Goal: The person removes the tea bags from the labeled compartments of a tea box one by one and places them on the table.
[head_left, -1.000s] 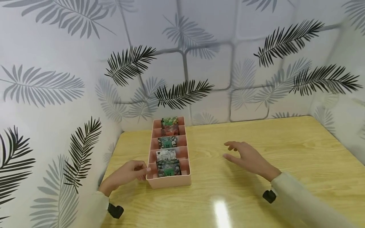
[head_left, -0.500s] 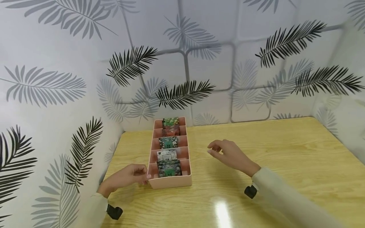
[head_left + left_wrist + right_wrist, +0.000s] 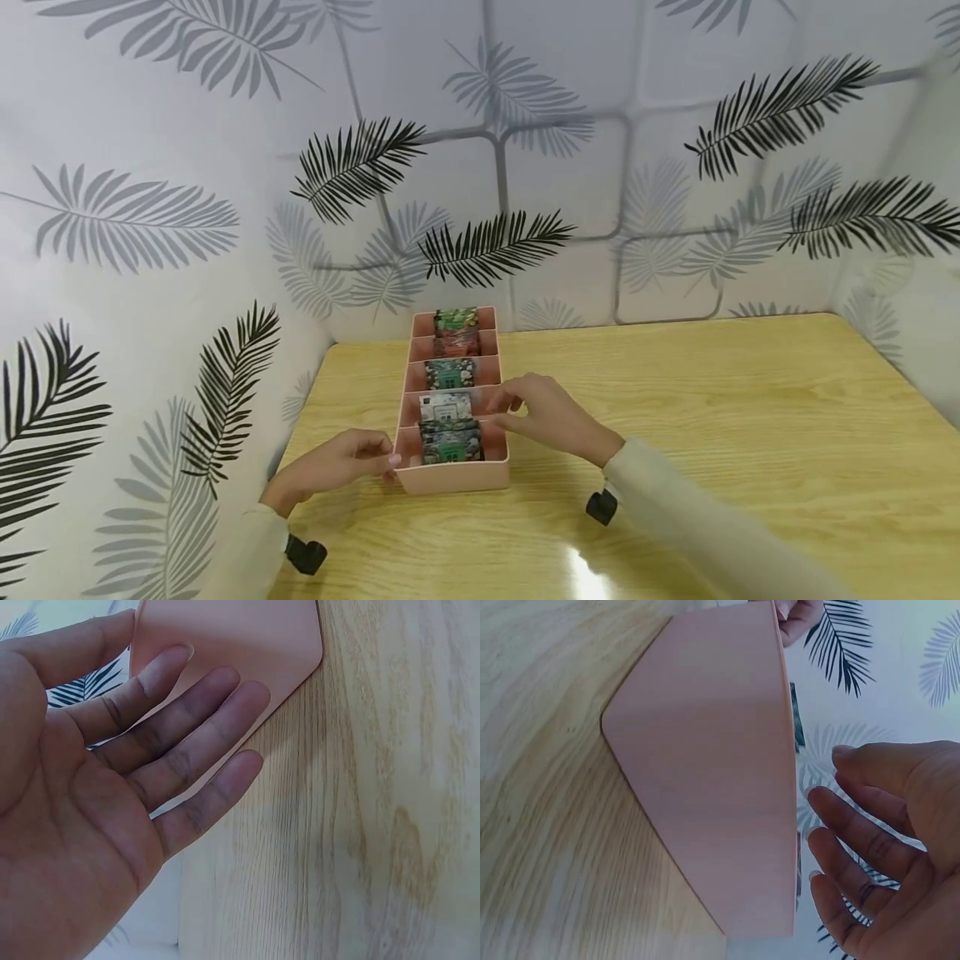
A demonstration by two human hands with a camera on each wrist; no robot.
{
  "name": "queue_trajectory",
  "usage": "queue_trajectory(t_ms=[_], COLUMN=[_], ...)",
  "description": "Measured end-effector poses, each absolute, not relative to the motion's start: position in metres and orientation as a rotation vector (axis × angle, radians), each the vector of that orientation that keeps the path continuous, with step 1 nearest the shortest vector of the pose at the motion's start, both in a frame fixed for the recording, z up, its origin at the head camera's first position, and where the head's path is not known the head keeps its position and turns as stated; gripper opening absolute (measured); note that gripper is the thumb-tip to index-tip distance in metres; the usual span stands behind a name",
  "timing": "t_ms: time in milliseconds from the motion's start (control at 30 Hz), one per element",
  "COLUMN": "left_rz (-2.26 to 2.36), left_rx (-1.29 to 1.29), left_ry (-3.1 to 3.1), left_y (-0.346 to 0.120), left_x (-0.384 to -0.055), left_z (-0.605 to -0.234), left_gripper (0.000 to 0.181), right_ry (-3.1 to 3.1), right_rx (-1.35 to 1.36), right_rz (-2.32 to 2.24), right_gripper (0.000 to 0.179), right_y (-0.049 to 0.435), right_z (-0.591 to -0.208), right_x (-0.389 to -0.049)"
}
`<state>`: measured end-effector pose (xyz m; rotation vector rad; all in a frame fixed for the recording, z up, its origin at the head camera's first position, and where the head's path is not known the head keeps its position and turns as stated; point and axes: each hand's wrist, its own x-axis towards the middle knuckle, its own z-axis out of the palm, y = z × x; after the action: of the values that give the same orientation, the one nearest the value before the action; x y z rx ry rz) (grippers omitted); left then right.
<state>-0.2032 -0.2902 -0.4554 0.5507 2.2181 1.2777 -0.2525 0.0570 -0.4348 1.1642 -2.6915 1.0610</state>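
A long pink divided box (image 3: pixel 453 479) lies lengthwise away from me, small printed packets in its compartments. My left hand (image 3: pixel 337 462) grips the box's near left corner, thumb over the rim and fingers along the outer wall. In the left wrist view those fingers lie against the pink wall (image 3: pixel 255 637). My right hand (image 3: pixel 547 417) hovers at the right rim with fingers loosely bent, holding nothing. Nearest to it are a white packet (image 3: pixel 444 408) and a dark packet with a green label (image 3: pixel 452 452). In the right wrist view its fingers stand apart above the rim.
The wooden table (image 3: pixel 712 400) extends widely to the right. Farther back in the box sit a teal packet (image 3: pixel 450 375), a red packet (image 3: pixel 456 342) and a green packet (image 3: pixel 456 320). A leaf-patterned wall (image 3: pixel 570 192) rises behind and at the left.
My right hand has moved left across the table to the box's right rim. The left hand keeps its place at the near left corner, and the box has not visibly moved.
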Motion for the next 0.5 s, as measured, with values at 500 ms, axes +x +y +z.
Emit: queue_trajectory(t_ms=[500], left_rz=[1.259], left_rx=[0.556], left_ry=[2.283], left_y=[-0.287], left_x=[-0.2], left_z=[-0.454], left_gripper=[0.028], right_ry=[-2.699], right_rx=[1.237], right_rz=[0.681], right_gripper=[0.013], right_y=[0.028], right_z=[-0.441], right_x=[-0.24])
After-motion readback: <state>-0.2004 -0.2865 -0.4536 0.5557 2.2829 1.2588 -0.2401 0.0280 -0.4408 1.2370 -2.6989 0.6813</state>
